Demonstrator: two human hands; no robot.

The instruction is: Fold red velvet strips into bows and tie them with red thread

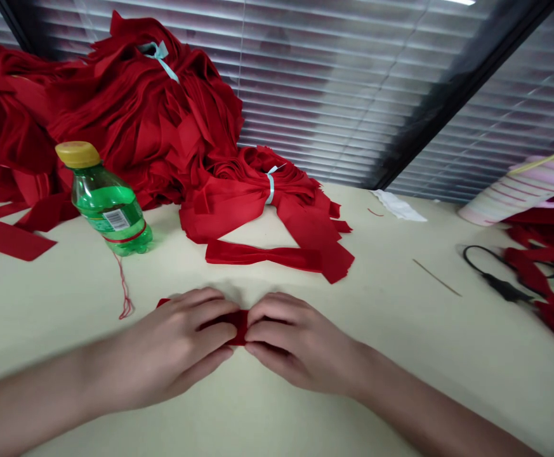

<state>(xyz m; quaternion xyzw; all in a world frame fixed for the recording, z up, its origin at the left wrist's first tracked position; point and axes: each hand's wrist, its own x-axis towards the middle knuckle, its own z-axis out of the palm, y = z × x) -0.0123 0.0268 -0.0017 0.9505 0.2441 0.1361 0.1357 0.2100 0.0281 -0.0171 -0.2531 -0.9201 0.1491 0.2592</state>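
My left hand (pixel 181 346) and my right hand (pixel 289 339) meet fingertip to fingertip on the cream table (pixel 400 343). Between them they pinch a small red fabric piece (pixel 238 325), most of it hidden under the fingers. One red corner shows at my left hand's far side. A tied bundle of red fabric strips (pixel 267 216) lies just beyond my hands, bound with a pale blue band.
A green plastic bottle (pixel 108 203) with a yellow cap stands at the left, a loose red thread (pixel 124 289) trailing beside it. A large heap of red fabric (pixel 129 101) fills the back left. Black scissors (pixel 495 276) and more red pieces lie at the right, near a striped cone (pixel 519 190).
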